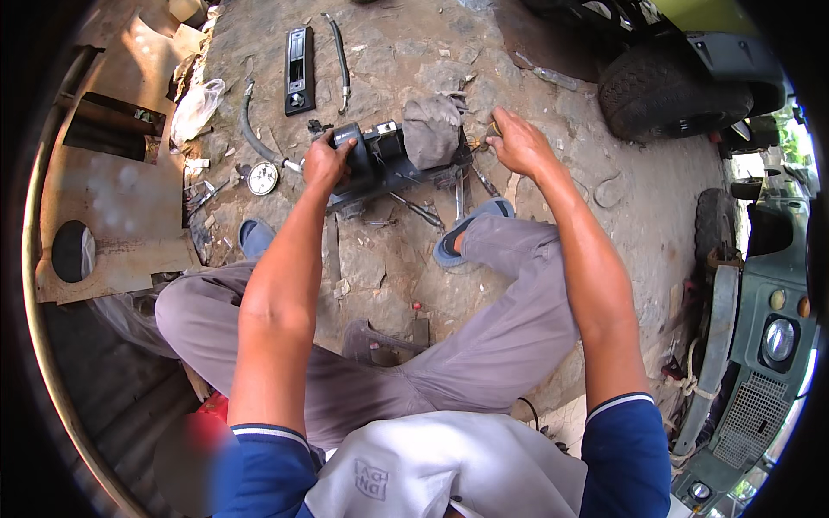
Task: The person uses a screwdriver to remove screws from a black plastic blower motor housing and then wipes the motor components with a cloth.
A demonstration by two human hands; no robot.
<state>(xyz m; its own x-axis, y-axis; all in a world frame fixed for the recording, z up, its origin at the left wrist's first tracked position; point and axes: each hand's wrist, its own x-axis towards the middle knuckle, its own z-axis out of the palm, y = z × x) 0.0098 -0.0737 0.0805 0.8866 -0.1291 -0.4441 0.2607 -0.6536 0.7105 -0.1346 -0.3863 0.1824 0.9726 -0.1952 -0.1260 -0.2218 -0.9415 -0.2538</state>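
Note:
On the ground in front of me lies a long black plastic housing (393, 169), set slightly aslant, with small parts mounted along its top. My left hand (326, 162) is closed around its left end, the thumb on the upper edge. A crumpled grey rag (432, 134) is draped over the right part of the housing. Just past that right end, my right hand (520, 147) is closed on a slim tool with a yellowish handle (493, 131); its kind I cannot make out. Orange-yellow wires or bits show between the tool and the housing.
Nearby on the ground lie a round white-faced gauge (262, 179), a grey hose (250, 125), a black panel (299, 73), a short hose (339, 65) and a dark-handled tool (419, 209). A rusty metal sheet (129, 203) stands left. Vehicles with a tyre (673, 91) and headlight (779, 339) border the right.

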